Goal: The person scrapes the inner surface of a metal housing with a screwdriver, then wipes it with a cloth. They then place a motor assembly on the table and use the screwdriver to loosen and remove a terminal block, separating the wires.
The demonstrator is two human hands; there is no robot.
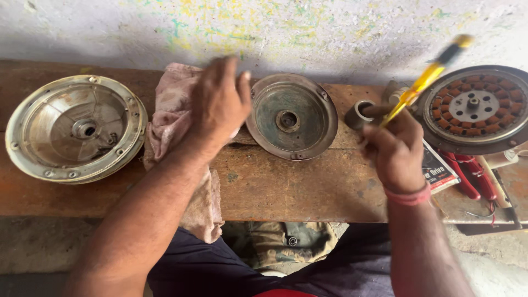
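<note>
My left hand (219, 102) hovers over a pinkish rag (171, 118) on the wooden bench (286, 187), fingers together and bent, just left of a round metal cover plate (291, 116); whether it touches the rag is unclear. My right hand (395, 151) grips a yellow-handled screwdriver (426, 80), its handle pointing up and right. A small dark cylindrical bush (358, 114) sits right at the fingertips of that hand. The screwdriver's tip is hidden.
A large round metal housing (76, 128) lies at the bench's left end. A round stator with copper windings (474, 109) lies at the right, over a small box (439, 171) and red-handled tools (474, 176). A paint-flecked wall (275, 30) rises behind.
</note>
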